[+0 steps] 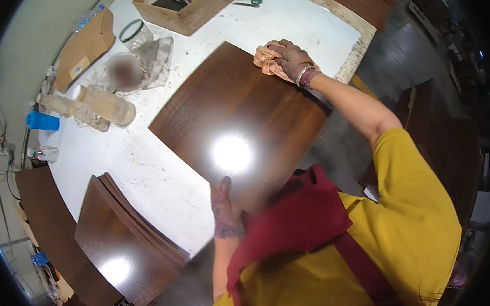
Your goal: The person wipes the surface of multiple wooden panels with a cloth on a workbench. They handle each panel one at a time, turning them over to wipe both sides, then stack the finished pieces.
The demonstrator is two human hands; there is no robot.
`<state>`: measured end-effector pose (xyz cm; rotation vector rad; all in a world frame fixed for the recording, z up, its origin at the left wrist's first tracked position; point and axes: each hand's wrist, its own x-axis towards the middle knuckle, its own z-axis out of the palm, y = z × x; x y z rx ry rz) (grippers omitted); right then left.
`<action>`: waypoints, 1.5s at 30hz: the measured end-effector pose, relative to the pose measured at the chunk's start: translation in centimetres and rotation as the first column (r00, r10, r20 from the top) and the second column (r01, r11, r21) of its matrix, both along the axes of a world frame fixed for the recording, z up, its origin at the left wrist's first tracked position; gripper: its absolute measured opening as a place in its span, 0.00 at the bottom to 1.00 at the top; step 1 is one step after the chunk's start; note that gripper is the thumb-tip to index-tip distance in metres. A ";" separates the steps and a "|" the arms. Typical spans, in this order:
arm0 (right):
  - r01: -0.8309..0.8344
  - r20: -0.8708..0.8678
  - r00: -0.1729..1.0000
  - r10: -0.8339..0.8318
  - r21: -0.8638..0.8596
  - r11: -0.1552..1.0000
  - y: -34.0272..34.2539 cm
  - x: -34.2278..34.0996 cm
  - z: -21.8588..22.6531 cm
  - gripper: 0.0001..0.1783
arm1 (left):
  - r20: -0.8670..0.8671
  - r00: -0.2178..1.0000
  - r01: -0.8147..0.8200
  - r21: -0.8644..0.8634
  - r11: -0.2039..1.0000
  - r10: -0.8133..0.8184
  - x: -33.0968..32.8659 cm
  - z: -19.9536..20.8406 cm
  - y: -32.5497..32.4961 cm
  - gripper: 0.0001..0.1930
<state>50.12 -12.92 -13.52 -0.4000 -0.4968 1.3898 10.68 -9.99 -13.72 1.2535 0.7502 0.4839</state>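
Note:
A dark brown, glossy wooden panel [214,104] lies on the white worktable, its near end reaching past the table edge toward my body. My right hand [291,59], stained and with a bangle at the wrist, is closed over a crumpled, peach-coloured rag [266,62] at the panel's far right edge. At the near left edge, my left hand [226,210] grips the panel, thumb up against its rim. The other left fingers are mostly hidden. A bright light reflects off the panel's near half.
Several brown panels [121,233] are stacked at the table's near left. On the white table [127,154] stand plastic bottles [107,105], a green-rimmed jar [135,35], a stained cloth [158,60] and a blue cup [42,121]. A wooden tool box [192,19] sits at the back.

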 end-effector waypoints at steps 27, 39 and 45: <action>0.051 0.714 -0.440 -0.545 0.626 0.778 14.3 -7.5 0.7 0.11 | 0.049 0.979 -0.156 -0.445 0.882 0.198 -1.0 -3.0 -0.6 0.22; 0.003 0.742 -0.512 -0.433 0.506 0.863 14.6 -15.1 0.5 0.25 | 0.127 0.970 -0.159 -0.314 0.936 0.207 0.0 1.0 -0.3 0.26; 0.107 0.936 -0.326 -0.129 0.172 0.979 9.0 -4.3 -0.4 0.18 | 0.215 0.960 -0.044 -0.520 0.853 0.180 1.5 3.5 0.0 0.26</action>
